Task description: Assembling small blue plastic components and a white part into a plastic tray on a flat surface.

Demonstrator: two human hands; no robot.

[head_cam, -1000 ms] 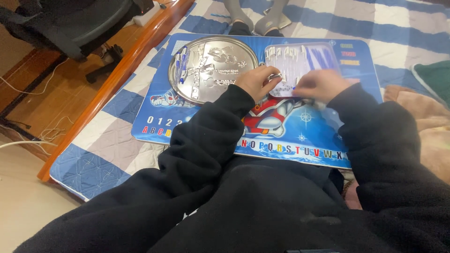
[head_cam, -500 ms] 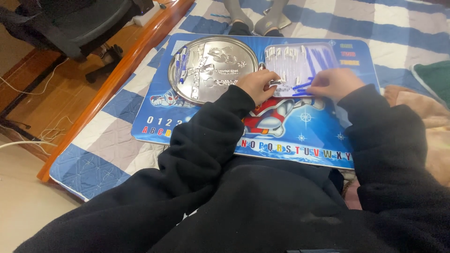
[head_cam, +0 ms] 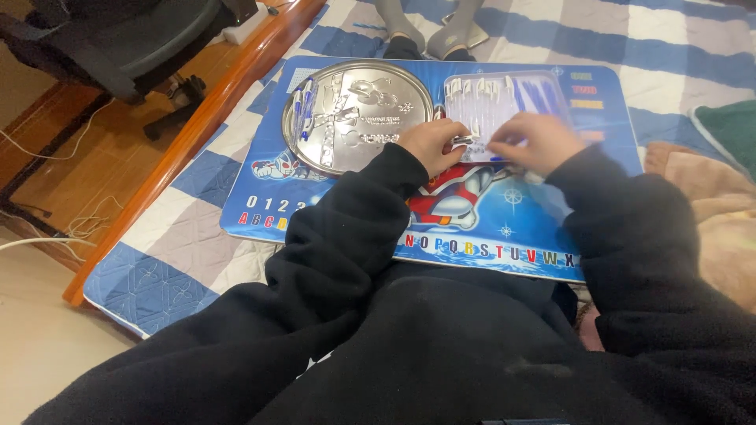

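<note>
Both hands met at the near edge of the pale rectangular sheet (head_cam: 504,106) on the blue lap desk (head_cam: 606,102), the left hand (head_cam: 429,145) pinching a small silvery piece (head_cam: 463,141) while the right hand (head_cam: 535,142), fingers curled, steadied it, right of the round silver tray (head_cam: 358,114).

Right hand (head_cam: 539,142) now farther left

Small item under left hand (head_cam: 431,146) too small to tell; mat (head_cam: 551,228) lettering partly sleeve-hidden.
</note>
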